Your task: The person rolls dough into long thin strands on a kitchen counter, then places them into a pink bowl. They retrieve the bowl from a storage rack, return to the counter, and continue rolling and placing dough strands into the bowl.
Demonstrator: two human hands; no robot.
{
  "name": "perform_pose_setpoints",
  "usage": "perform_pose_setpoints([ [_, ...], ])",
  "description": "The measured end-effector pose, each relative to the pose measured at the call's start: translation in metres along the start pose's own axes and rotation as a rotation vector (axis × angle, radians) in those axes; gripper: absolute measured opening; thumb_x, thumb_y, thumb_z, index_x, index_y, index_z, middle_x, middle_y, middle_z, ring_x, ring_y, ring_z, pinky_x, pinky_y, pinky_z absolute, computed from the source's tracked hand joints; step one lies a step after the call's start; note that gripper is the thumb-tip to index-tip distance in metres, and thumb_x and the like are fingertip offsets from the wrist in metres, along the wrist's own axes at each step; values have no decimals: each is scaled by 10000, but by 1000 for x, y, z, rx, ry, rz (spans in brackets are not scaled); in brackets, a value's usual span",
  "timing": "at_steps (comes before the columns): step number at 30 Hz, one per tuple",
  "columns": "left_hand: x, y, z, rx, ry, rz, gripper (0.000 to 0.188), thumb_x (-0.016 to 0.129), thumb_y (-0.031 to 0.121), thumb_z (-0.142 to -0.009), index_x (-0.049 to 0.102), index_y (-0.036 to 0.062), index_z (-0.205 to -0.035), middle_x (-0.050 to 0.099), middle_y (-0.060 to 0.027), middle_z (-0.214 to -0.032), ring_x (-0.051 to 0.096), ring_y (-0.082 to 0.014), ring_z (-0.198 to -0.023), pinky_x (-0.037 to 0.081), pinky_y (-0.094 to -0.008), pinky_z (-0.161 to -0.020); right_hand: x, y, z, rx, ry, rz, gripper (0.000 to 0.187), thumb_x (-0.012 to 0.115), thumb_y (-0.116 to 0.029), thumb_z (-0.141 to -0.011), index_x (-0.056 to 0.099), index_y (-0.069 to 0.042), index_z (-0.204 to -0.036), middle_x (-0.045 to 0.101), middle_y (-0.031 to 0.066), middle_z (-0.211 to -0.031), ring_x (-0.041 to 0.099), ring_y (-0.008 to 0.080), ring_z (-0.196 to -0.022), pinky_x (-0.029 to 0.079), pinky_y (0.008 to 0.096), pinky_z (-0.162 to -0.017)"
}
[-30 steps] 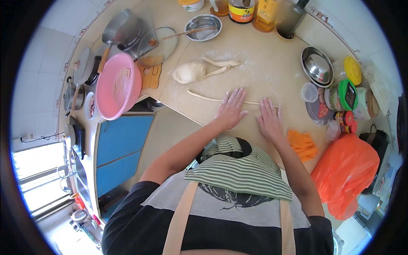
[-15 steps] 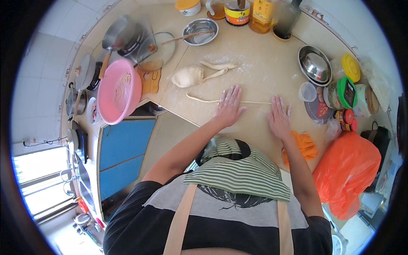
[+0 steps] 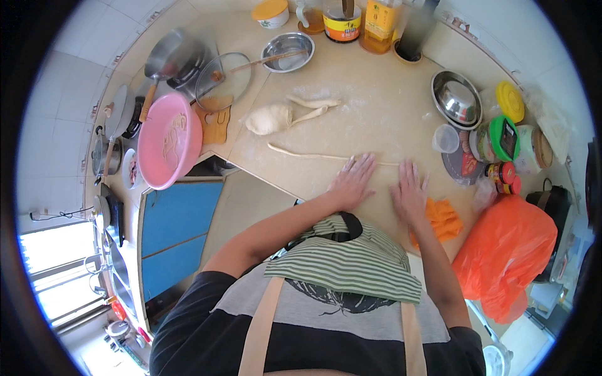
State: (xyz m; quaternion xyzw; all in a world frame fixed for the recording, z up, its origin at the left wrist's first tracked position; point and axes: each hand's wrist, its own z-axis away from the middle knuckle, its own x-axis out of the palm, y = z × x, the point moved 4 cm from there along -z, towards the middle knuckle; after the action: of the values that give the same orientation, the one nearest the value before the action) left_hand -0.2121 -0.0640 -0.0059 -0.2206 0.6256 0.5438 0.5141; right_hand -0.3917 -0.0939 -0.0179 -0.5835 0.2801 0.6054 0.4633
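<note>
A thin dough rope [image 3: 307, 154] stretches left to right across the floured worktop [image 3: 376, 94]. My left hand [image 3: 353, 183] lies flat with its fingertips over the rope's right half. Beside it, my right hand [image 3: 411, 191] is also flat, fingers extended over the rope's right end, which they hide. Neither hand grips anything. Farther off to the left sits a lump of dough [image 3: 269, 119]. Two thicker dough strips, an upper one [image 3: 316, 102] and a lower one [image 3: 311, 115], reach right from near the lump.
At left stand a pink basin [image 3: 145, 141] holding dough strands, a wooden board [image 3: 216, 128] and a glass lid [image 3: 241, 78]. Metal bowls [image 3: 458, 100], a clear cup [image 3: 446, 139] and jars line the right. An orange cloth [image 3: 444, 220] lies by my right forearm, near a red plastic bag [image 3: 508, 250].
Both hands have slid toward me. My left hand has also shifted right, closer to my right hand, and more of the rope's left part shows.
</note>
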Motion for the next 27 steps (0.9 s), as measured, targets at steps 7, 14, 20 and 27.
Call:
perform_pose_setpoints([
  [7, -15, -25, -20, -77, 124, -81, 761, 437, 475, -945, 197, -10, -1480, 190, -161, -1559, 164, -302, -1449, 143, -491, -1168, -9, 7, -16, 24, 91, -64, 662, 428, -347, -951, 199, -56, -1500, 197, 146, -1561, 165, 332, -1445, 70, 603, -1129],
  [14, -10, -28, -7, -27, 183, -149, 751, 424, 465, -957, 189, -21, -1478, 181, -169, -1559, 157, -304, -1450, 137, -499, -1167, -12, 10, -6, 23, 127, -33, 658, 427, -349, -953, 207, -56, -1499, 183, 145, -1566, 142, 329, -1451, 59, 581, -1139],
  [20, -13, -31, -5, -129, 16, -44, 775, 509, 365, -922, 151, -46, -1474, 177, -218, -1545, 167, -356, -1440, 146, -539, -1151, -15, 14, -18, 189, 15, -7, 633, 450, -312, -936, 263, -41, -1476, 243, 161, -1542, 170, 317, -1444, 59, 559, -1153],
  [27, -9, -26, -4, -61, 148, -83, 730, 475, 414, -936, 231, -27, -1464, 201, -180, -1550, 168, -315, -1446, 129, -525, -1161, -15, -42, -29, -37, 62, -78, 676, 434, -380, -955, 218, -20, -1485, 182, 166, -1562, 146, 331, -1450, 70, 543, -1152],
])
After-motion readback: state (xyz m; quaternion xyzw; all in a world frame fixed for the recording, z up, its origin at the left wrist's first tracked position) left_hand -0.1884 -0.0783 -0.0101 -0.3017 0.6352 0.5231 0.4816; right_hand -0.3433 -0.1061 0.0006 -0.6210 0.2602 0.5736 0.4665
